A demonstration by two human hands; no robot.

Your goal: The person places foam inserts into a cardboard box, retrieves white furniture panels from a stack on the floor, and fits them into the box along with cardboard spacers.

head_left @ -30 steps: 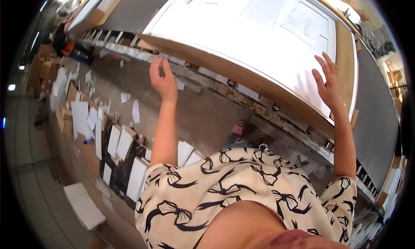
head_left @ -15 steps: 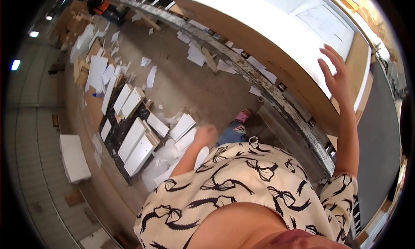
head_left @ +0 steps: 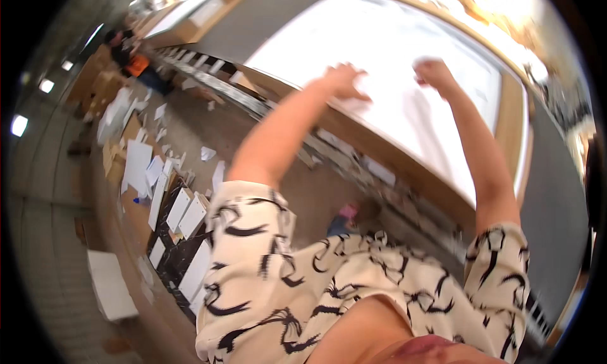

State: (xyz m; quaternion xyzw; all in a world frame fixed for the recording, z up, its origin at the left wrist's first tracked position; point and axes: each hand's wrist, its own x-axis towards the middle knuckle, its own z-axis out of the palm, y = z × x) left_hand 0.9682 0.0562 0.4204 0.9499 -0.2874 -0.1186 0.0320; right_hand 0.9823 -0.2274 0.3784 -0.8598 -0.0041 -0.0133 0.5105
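A large flat cardboard carton point(head_left: 436, 174) lies on the conveyor in front of me, with a white sheet or panel point(head_left: 392, 117) across its top. My left hand point(head_left: 346, 84) is over the white surface by the carton's near edge, its fingers spread and nothing seen in them. Further right, my right hand point(head_left: 435, 75) is above the same surface, its fingers curled closed. Blur and glare hide whatever it may hold. A shadow falls on the white surface below that hand.
The conveyor's worn side rail point(head_left: 360, 165) runs between me and the carton. Grey belt point(head_left: 550, 193) shows at right. Another carton point(head_left: 205, 16) and a person in an orange garment point(head_left: 136, 63) are further along. White boards point(head_left: 190, 215) stand on a dark-topped pallet at left; scraps litter the floor.
My left hand has risen from beside my body to over the carton, fingers spreading. My right hand has moved left and its fingers have curled. My view has shifted, showing more conveyor.
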